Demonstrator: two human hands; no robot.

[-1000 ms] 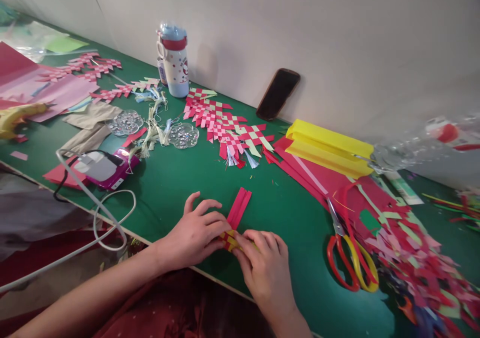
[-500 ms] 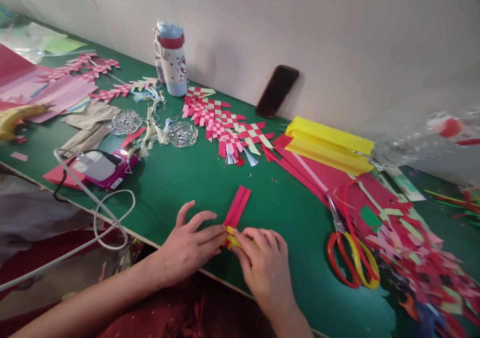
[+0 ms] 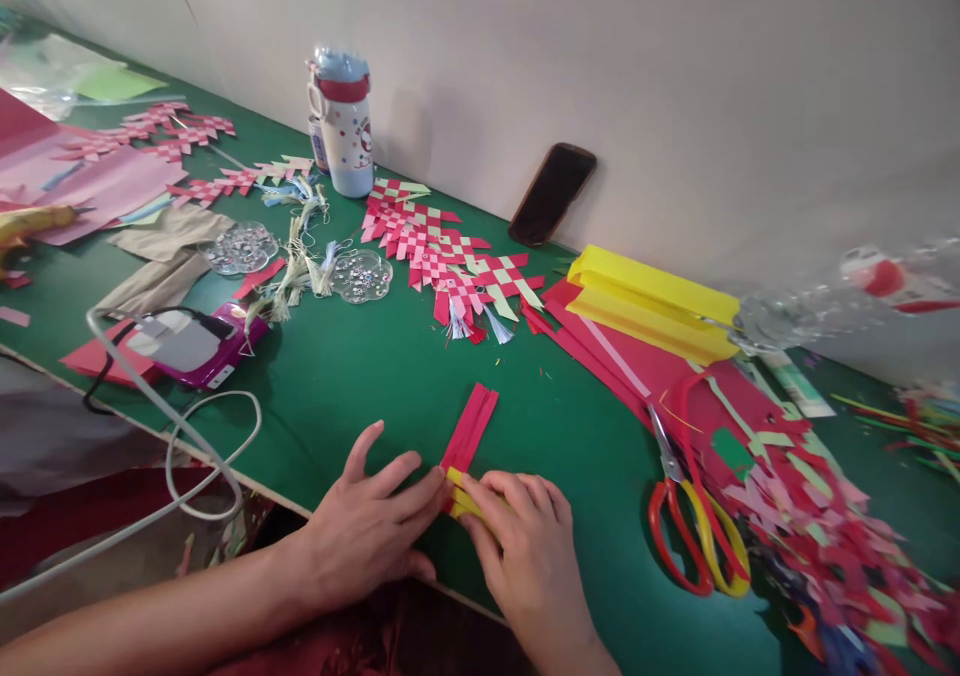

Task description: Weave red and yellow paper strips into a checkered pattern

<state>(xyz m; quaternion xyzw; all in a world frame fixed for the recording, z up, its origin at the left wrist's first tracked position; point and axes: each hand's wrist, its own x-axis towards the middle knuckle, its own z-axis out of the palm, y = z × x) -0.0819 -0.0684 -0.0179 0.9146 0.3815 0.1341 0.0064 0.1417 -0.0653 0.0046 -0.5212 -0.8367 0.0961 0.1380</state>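
Two red paper strips (image 3: 474, 424) lie side by side on the table, running away from me, with yellow paper strips (image 3: 459, 496) across their near end. My left hand (image 3: 367, 516) is open with its fingers spread. One fingertip touches the left edge where red and yellow meet, and the thumb stands apart below. With thumb and forefinger, my right hand (image 3: 525, 546) pinches the yellow strips from the right. That hand covers their right ends, and how the strips cross beneath the fingers is partly hidden.
Scissors (image 3: 694, 526) lie to the right, beside red paper sheets (image 3: 600, 341) and folded yellow paper (image 3: 652, 301). Woven paper pieces (image 3: 442, 246), a bottle (image 3: 349, 136) and a phone (image 3: 553, 194) are behind. A white cable (image 3: 176, 406) loops over the table edge at left.
My left thumb has come away from the strips and now shows lower down. My right fingers have shifted slightly left over the yellow strips. The view has tilted a little.
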